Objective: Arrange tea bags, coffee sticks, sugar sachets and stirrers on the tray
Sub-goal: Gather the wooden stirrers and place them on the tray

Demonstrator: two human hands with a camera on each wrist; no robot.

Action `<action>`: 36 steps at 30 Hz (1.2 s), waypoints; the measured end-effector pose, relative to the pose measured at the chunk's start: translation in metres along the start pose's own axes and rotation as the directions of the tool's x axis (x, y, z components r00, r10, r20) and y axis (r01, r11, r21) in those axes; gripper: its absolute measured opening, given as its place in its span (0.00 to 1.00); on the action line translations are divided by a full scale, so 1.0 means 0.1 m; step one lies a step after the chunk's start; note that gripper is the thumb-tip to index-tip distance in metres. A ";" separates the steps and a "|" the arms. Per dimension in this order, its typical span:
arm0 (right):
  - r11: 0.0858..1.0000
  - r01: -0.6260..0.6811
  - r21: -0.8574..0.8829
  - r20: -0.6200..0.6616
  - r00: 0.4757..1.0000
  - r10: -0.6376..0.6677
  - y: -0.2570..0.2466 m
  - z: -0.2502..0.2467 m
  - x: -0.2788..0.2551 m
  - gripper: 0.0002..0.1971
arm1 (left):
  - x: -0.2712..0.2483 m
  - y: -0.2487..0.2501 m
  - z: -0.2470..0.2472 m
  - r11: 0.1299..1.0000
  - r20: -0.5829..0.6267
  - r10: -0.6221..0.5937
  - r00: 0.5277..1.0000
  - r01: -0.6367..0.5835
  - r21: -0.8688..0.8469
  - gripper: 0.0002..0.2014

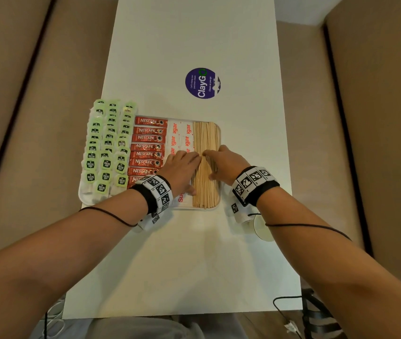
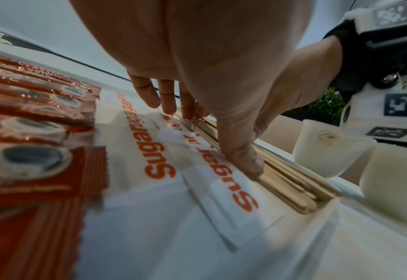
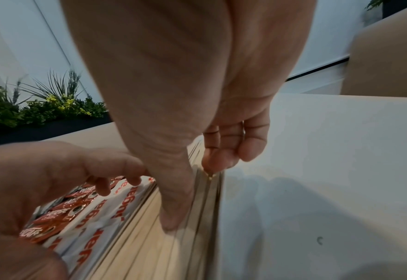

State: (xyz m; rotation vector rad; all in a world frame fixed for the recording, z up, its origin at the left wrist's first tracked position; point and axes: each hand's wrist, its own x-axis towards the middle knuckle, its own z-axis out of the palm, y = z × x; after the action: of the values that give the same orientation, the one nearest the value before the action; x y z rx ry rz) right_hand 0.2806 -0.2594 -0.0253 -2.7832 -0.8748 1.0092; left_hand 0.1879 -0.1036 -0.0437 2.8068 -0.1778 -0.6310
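Wooden stirrers (image 1: 206, 165) lay packed side by side along the right edge of the white tray (image 1: 215, 208), which sat on the pale surface (image 1: 194, 260). Both hands worked on that bundle. The left hand (image 1: 182, 170) lay flat with straight fingers, its thumb (image 2: 244, 159) pressing the seam where the stirrers met the sugar sachets (image 1: 181, 137); its grip was open and held nothing. The right hand (image 1: 226, 162) spread over the other side of the bundle, thumb (image 3: 176, 212) pressed down on the sticks and fingers (image 3: 221, 151) bent over the tray's outer edge; whether that grip pinched any stirrer could not be told, since the wrist view was smeared with blur and the palm hid the contact. Red coffee sticks (image 1: 146, 149) were stacked in a column left of the sugar, the lowest ones cut off behind the left wristband (image 1: 159, 189). Green tea bags (image 1: 107, 145) overlapped in three columns at the far left, their upper rows reaching past the tray's far rim. Most sugar lettering was covered by the left hand, leaving only fragments readable. A round purple sticker (image 1: 203, 83) sat well beyond the tray on the surface. Near the right wrist, a pale round object (image 1: 264, 228) was partly hidden by the wrist mount, and its nature was unclear.
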 end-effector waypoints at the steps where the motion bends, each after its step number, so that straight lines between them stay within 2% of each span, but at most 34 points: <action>1: 1.000 0.000 0.008 -0.002 1.000 0.000 0.00 0.01 -0.01 0.36 | 0.00 0.00 0.00 1.000 -0.001 0.003 1.000 -0.003 -0.001 0.51; 5: 0.998 -0.025 0.055 -0.066 0.997 0.029 0.00 0.05 -0.07 0.37 | -0.02 -0.01 -0.03 1.000 -0.006 0.009 1.000 -0.009 -0.022 0.51; 9: 0.998 -0.032 0.059 -0.096 0.995 0.037 -0.03 0.13 -0.18 0.41 | -0.07 0.01 0.04 1.000 -0.028 -0.011 1.000 0.012 0.023 0.58; 15: 0.997 -0.070 -0.045 -0.051 0.996 0.068 -0.04 0.26 -0.28 0.60 | -0.12 0.08 0.12 0.996 -0.069 -0.034 0.997 0.040 0.085 0.66; 18: 0.992 -0.049 -0.115 -0.043 0.998 0.044 -0.04 0.36 -0.36 0.65 | -0.12 0.13 0.14 0.995 -0.073 -0.040 0.996 0.047 0.089 0.66; 24: 0.997 -0.033 -0.076 -0.045 0.999 0.030 0.00 0.40 -0.38 0.62 | -0.08 0.16 0.12 0.994 -0.052 -0.052 0.997 0.057 0.088 0.65; 31: 0.992 -0.010 -0.128 -0.052 0.999 0.003 -0.05 0.42 -0.40 0.64 | -0.12 0.21 0.15 0.994 -0.060 -0.026 0.998 0.032 0.103 0.66; 36: 0.992 -0.022 -0.125 -0.067 0.998 0.013 -0.07 0.45 -0.40 0.64 | -0.10 0.22 0.18 0.994 -0.059 -0.012 0.998 0.018 0.108 0.63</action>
State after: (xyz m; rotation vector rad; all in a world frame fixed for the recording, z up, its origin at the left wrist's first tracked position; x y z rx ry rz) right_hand 0.2257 -0.2808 -0.0360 -2.9139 -0.9386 0.8887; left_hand 0.1695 -0.1271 -0.0489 2.9298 -0.1848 -0.5576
